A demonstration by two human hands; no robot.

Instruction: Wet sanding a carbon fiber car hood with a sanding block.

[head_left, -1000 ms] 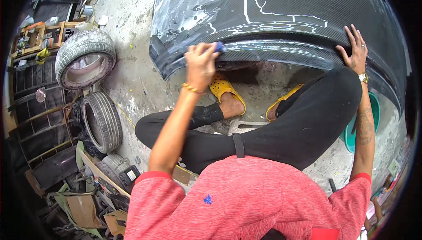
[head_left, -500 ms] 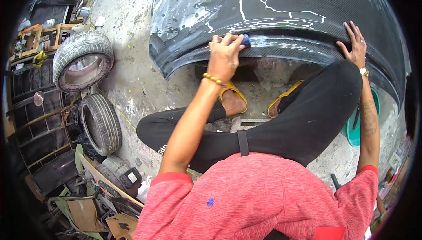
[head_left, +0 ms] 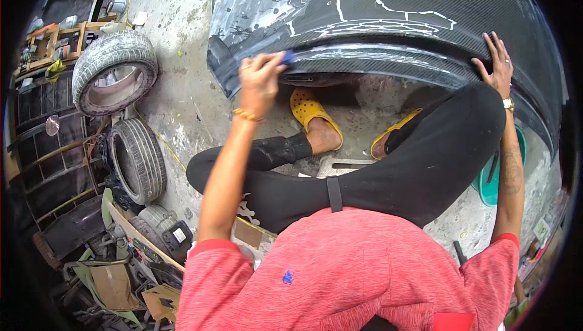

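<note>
Left hand (head_left: 259, 81) clenched blue block (head_left: 287, 58) at near edge of carbon-fibre hood (head_left: 401, 0), leftward; right hand (head_left: 499, 71) lay spread, empty, toward right corner.

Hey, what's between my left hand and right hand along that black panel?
In the head view, the blue block in your left hand, then a bare, shiny stretch of black panel up to your right hand.

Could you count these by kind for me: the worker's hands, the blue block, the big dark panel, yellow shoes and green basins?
Hands: 2 (left hand, right hand)
Blue block: 1
Dark panel: 1
Yellow shoes: 2
Green basin, partly hidden: 1
Total: 7
</note>
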